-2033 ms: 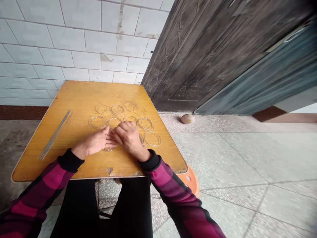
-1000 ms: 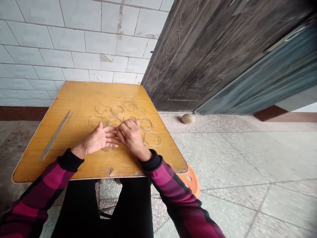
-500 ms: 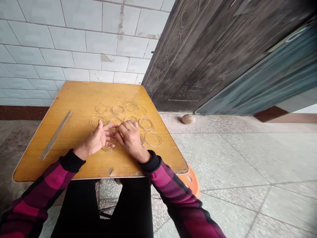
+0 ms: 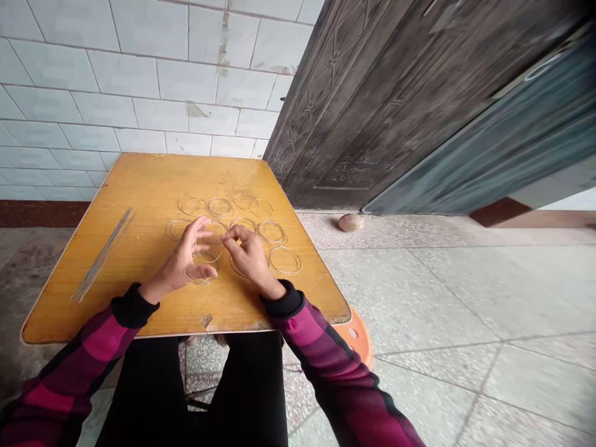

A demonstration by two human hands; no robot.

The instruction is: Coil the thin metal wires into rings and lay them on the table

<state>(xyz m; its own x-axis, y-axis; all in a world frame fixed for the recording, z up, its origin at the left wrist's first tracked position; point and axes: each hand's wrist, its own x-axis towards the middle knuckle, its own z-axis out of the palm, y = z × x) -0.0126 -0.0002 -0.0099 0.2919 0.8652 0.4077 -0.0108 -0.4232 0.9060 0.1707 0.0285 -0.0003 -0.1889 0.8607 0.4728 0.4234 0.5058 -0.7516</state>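
Note:
On a yellow wooden table (image 4: 139, 186) lie several thin wire rings (image 4: 272, 232) in rows. My left hand (image 4: 181, 261) and my right hand (image 4: 249, 254) are raised a little over the table's middle. Between them they hold one wire ring (image 4: 208, 245) upright, fingertips pinching its rim on either side. Another ring (image 4: 205, 277) lies flat under my left hand. A bundle of straight wire rods (image 4: 103, 253) lies to the left, away from both hands.
A tiled wall stands behind the table and a dark carved door (image 4: 395, 105) to the right. An orange stool (image 4: 356, 338) sits under the table's right corner. A small bowl (image 4: 351, 221) lies on the floor by the door.
Both hands were pressed flat together on the table; they have lifted and drawn apart, raising a wire ring between their fingertips.

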